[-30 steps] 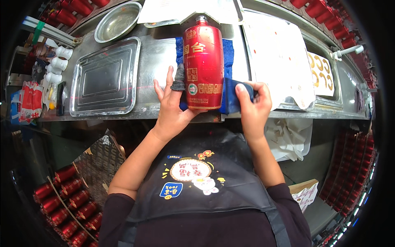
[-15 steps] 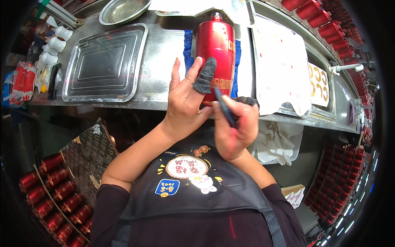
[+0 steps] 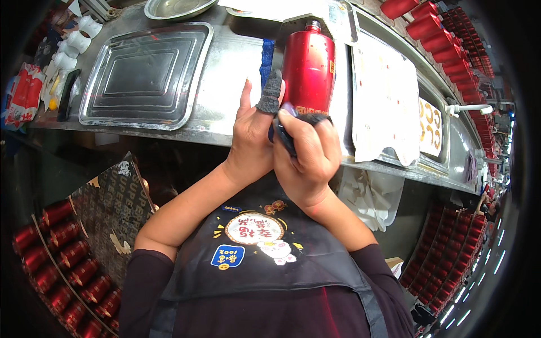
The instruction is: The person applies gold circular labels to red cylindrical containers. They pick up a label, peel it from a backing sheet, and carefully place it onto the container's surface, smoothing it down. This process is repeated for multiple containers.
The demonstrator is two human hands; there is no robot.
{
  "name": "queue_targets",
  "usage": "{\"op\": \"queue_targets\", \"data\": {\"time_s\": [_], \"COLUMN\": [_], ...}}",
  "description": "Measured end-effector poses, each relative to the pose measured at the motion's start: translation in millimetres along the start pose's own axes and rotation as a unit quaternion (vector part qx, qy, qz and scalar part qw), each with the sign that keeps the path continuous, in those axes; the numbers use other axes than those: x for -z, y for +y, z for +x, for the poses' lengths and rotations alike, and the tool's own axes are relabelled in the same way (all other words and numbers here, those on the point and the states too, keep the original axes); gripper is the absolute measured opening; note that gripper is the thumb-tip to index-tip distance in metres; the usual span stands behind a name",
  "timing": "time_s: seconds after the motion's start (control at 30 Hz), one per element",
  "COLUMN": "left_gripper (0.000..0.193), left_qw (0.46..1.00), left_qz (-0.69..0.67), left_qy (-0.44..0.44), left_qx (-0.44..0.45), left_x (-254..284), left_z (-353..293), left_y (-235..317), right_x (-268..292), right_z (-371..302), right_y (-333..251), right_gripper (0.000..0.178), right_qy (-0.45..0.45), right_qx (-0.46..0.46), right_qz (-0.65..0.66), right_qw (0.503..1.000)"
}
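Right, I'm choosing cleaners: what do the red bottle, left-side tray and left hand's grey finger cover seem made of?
Bottle: glass or metal, unclear which; glossy, with bright highlights. Tray: probably metal, perhaps clear plastic; shiny, with gleaming ridges. Finger cover: likely knitted fabric; matte and textured.

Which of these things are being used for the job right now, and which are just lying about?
Seemingly in use:
red bottle
dark tool in the right grip
grey finger sleeve on the left grip
perhaps the blue cloth

Apparently just lying about:
rectangular tray
metal bowl
red-and-white packet
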State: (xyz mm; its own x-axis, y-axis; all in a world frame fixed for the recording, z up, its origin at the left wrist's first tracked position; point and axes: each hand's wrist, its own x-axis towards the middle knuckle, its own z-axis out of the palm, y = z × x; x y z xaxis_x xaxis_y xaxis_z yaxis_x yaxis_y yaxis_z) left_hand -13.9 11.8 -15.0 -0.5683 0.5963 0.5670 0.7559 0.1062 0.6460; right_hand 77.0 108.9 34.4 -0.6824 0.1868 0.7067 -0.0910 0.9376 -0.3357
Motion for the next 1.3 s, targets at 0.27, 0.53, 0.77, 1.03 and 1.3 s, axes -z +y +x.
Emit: {"op": "queue_targets", "data": {"time_s": [0.27, 0.53, 0.77, 1.03, 1.3], "left_gripper": [0.077, 0.087, 0.088, 0.106, 0.115], "left_qw": [0.999, 0.997, 0.982, 0.998, 0.997], "left_qz": [-0.046, -0.07, -0.15, 0.006, -0.001], "left_qy": [0.006, 0.015, -0.046, -0.056, -0.067], "left_qx": [0.026, 0.027, 0.108, -0.019, 0.025], "left_x": [-1.8, -0.2, 3.5, 3.4, 0.3], "left_z": [-1.8, -3.1, -9.4, 1.5, 9.4], "left_y": [3.1, -0.5, -4.8, 19.0, 23.1], "right_x": [16.6, 34.2, 47.4, 43.7, 30.1], "right_z": [16.1, -11.1, -35.5, -0.1, 67.4], "right_y": [-0.4, 10.8, 40.3, 59.3, 85.4], "right_gripper": [0.032, 0.039, 0.036, 0.025, 0.021], "right_qy": [-0.004, -0.112, -0.041, -0.092, 0.03], "right_qx": [0.016, 0.071, -0.034, -0.137, 0.011], "right_qz": [-0.074, 0.029, 0.152, 0.235, 0.173], "right_qw": [0.997, 0.991, 0.987, 0.958, 0.984]}}
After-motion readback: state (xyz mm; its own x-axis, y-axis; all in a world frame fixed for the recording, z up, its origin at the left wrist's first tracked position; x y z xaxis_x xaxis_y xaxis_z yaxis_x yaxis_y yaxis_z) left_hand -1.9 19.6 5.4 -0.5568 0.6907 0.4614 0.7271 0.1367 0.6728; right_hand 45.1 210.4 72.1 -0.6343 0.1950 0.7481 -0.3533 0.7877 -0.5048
